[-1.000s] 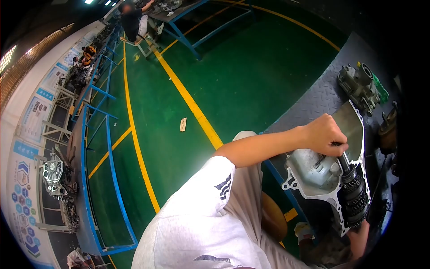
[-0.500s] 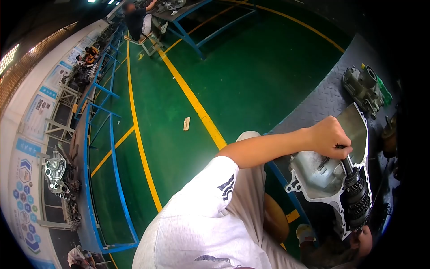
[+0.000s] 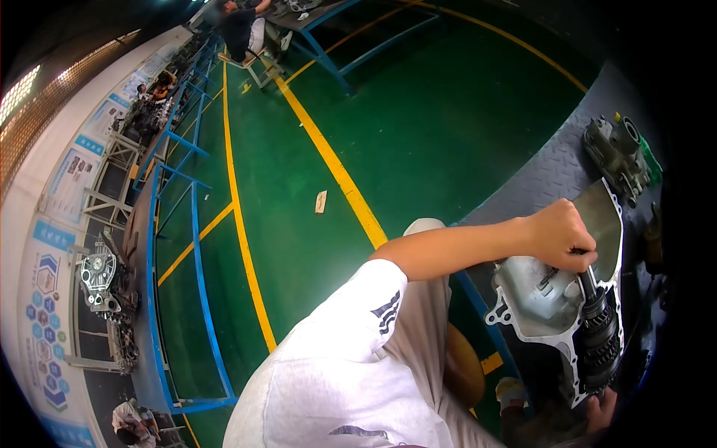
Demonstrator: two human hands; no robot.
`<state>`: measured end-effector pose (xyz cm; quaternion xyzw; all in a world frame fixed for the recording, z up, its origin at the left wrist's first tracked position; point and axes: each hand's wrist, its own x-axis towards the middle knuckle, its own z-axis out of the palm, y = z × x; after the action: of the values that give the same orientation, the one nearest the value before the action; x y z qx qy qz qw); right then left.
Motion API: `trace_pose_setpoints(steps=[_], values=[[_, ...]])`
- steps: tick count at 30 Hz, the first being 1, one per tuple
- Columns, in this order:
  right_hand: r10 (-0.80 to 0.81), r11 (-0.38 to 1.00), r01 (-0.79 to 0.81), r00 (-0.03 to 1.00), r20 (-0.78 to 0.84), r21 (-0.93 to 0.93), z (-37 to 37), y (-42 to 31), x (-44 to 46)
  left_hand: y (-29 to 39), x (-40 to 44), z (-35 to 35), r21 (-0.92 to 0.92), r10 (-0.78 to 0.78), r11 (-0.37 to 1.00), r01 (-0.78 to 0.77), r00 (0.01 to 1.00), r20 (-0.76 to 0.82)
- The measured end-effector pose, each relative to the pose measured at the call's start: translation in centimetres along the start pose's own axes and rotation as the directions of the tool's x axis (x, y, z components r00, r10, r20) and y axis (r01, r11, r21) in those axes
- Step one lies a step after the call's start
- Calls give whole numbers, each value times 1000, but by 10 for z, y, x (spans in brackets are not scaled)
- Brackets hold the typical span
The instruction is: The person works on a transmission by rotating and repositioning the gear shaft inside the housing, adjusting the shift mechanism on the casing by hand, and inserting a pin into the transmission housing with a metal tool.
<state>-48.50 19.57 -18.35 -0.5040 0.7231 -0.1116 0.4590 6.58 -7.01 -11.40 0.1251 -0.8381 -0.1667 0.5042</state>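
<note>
A gear shaft [image 3: 600, 337], with several dark gears stacked along it, lies in an open metal transmission housing [image 3: 539, 305] on the bench at the right. My left hand [image 3: 562, 234] is closed in a fist around the thin upper end of this shaft, above the housing. At the lower end of the gears is my right hand [image 3: 601, 411], its fingers bent against the shaft end. The palm and most of that hand fall in shadow at the edge of the view.
Beyond the housing, another metal casting [image 3: 618, 157] sits on the checkered bench top [image 3: 541, 166]. Blue metal frames [image 3: 196, 276] stand along the left. A seated person [image 3: 240, 31] is near a far table. A small tan piece [image 3: 320, 201] lies on the green floor.
The view has shifted slightly, so the scene sits a little further right and lower. Both hands stay at the gear shaft, with little visible movement against the housing.
</note>
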Motion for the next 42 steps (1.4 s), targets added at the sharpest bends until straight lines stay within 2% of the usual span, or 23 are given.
trace_pose_setpoints(steps=[8,10,11,13,15,16,22,32,35,36,37,38,39,40,42], values=[[-121,955,63,975,-187,-291,16,-7,-12,-1,-1,1,19,4,1000,-4,1000,8],[-324,940,298,932,-162,-166,8,1,-7,0,-1,1,6,-8,1000,8,1000,0],[-325,940,298,932,-163,-167,6,-3,-8,0,-1,2,6,-7,1000,7,1000,-1],[-284,938,270,958,34,218,1,-17,-6,-2,-1,3,-9,7,1000,-7,1000,-10],[-305,821,128,922,237,557,-4,-36,-2,-2,-1,1,3,8,1000,-8,1000,0],[-309,812,107,913,266,574,-7,-39,-2,-2,-1,1,10,9,1000,-9,1000,14],[-286,909,199,937,202,366,-19,-25,-5,-2,-1,2,14,1,1000,-1,1000,18],[-421,903,405,901,110,142,-21,-17,-13,0,-2,2,1,-20,1000,20,1000,1],[-344,938,342,939,-20,-59,-14,-42,-32,-1,1,-3,7,17,1000,-17,1000,14],[-162,956,133,983,-92,-262,-5,-84,-49,0,1,-7,-40,5,999,-4,999,34],[-151,985,169,953,-263,45,18,-100,-61,1,1,-7,-114,0,993,6,999,50],[-132,983,109,978,-160,-148,11,-123,-70,0,-1,-7,-84,-9,996,18,994,106],[-147,982,130,982,-121,-138,20,-150,-75,4,6,-18,-64,-6,998,17,987,163],[-161,980,150,984,-81,-126,28,-176,-79,8,12,-29,-59,-104,990,128,943,315],[-303,943,310,950,77,-120,30,-209,-71,31,35,-49,112,-167,984,136,925,341]])
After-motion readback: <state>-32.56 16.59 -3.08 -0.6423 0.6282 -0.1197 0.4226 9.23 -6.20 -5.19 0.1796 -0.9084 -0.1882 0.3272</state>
